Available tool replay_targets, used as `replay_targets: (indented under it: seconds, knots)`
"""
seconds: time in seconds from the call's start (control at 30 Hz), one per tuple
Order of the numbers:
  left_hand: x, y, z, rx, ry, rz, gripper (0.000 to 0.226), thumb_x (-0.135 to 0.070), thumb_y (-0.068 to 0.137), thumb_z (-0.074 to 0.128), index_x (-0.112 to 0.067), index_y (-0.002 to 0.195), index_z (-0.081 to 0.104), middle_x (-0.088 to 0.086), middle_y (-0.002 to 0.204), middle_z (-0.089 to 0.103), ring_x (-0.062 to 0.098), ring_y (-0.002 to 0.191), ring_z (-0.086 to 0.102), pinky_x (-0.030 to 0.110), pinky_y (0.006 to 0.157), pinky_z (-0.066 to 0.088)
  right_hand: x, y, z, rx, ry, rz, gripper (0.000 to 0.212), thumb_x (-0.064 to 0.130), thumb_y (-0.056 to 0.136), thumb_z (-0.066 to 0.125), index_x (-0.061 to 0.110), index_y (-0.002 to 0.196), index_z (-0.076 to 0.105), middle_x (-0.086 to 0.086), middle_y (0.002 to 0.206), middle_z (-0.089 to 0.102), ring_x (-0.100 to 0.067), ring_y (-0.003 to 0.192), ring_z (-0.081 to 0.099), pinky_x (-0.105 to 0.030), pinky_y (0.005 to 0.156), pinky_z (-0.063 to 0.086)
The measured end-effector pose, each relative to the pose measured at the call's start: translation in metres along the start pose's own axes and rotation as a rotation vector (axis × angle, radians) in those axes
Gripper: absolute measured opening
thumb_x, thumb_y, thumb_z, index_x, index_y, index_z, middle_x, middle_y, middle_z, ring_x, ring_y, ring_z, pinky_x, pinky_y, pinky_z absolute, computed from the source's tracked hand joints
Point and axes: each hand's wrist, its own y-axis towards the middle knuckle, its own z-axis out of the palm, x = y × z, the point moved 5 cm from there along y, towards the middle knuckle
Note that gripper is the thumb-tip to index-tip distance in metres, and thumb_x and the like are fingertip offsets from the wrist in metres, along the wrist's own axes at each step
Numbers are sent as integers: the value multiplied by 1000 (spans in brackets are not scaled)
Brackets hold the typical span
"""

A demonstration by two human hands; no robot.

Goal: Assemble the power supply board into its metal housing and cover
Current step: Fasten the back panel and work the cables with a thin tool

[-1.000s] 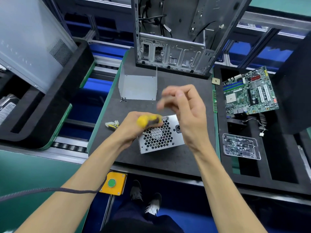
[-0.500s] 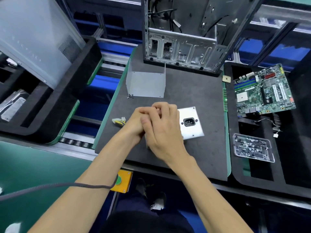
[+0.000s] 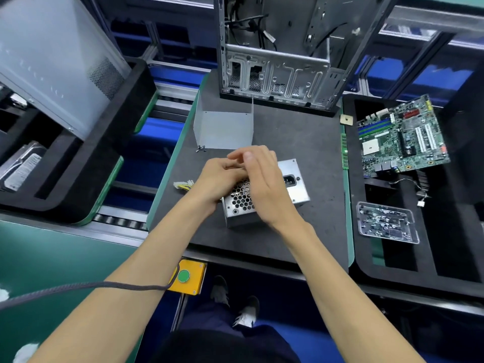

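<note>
The silver power supply housing (image 3: 293, 195) lies on the dark mat (image 3: 301, 142), showing a honeycomb fan grille (image 3: 242, 199) and a black power socket (image 3: 290, 180). My left hand (image 3: 220, 179) is curled over the housing's far left corner. What it grips is hidden now; a second ago it held a yellow-handled screwdriver. My right hand (image 3: 262, 184) lies over the left with its fingers fairly straight, covering much of the grille. A bent grey metal cover (image 3: 222, 129) stands just behind the hands, with small dark screws (image 3: 201, 148) at its left foot.
An open PC chassis (image 3: 275, 74) stands at the back. A motherboard (image 3: 400, 137) and a clear tray of screws (image 3: 387, 222) lie in the black foam to the right. A yellow-wired connector (image 3: 183, 184) sticks out left of the housing. A yellow button box (image 3: 187, 276) hangs below the table's edge.
A second ago my right hand hovered above the housing and the yellow handle showed in my left. Both hands have come together over the housing's far left corner, hiding the handle.
</note>
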Motion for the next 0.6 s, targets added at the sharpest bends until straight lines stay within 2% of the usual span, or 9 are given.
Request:
replay_targets:
  seconds: [0.1, 0.17, 0.27, 0.4, 0.5, 0.6]
  knots:
    - [2, -1, 1, -15, -27, 12, 5, -15, 80, 81, -16, 84, 79, -3, 78, 77, 9, 76, 73, 22, 71, 54, -2, 3, -15, -58, -31, 8, 38, 21, 107, 33, 13, 107, 70, 0, 106, 62, -19, 111, 49, -21, 98, 38]
    - [5, -2, 0, -57, -18, 6, 17, -24, 76, 86, -17, 90, 80, 1, 86, 79, 16, 86, 75, 28, 79, 57, -6, 3, -25, -72, -88, 6, 37, 18, 107, 34, 13, 106, 71, 0, 105, 63, -18, 108, 49, -17, 95, 35]
    - [10, -4, -1, -94, -25, -3, 28, -32, 72, 89, -17, 93, 78, 0, 87, 79, 15, 84, 76, 28, 76, 58, -10, 3, -34, -52, -134, -6, 34, 8, 104, 36, 11, 105, 70, -1, 102, 62, -18, 107, 50, -14, 92, 35]
    - [19, -7, -6, -77, -85, -32, 34, -27, 75, 88, -14, 104, 74, 5, 94, 79, 21, 91, 76, 38, 86, 61, -11, 3, -32, -36, -148, -18, 36, 6, 92, 36, 12, 103, 69, 4, 98, 60, -13, 103, 49, -10, 89, 35]
    - [21, -8, -10, -36, -103, -36, 38, -23, 77, 86, -13, 110, 71, 5, 95, 79, 20, 90, 76, 37, 85, 60, -13, 1, -34, -54, -268, -52, 32, 6, 88, 43, 14, 105, 69, 2, 102, 60, -15, 105, 48, -19, 94, 36]
    - [22, -9, -10, -35, -78, -19, 39, -27, 78, 86, -14, 111, 70, 1, 92, 79, 15, 85, 76, 29, 71, 57, -21, -3, -40, -123, -578, -44, 28, 11, 88, 55, 19, 111, 69, 3, 113, 59, -17, 115, 47, -35, 103, 32]
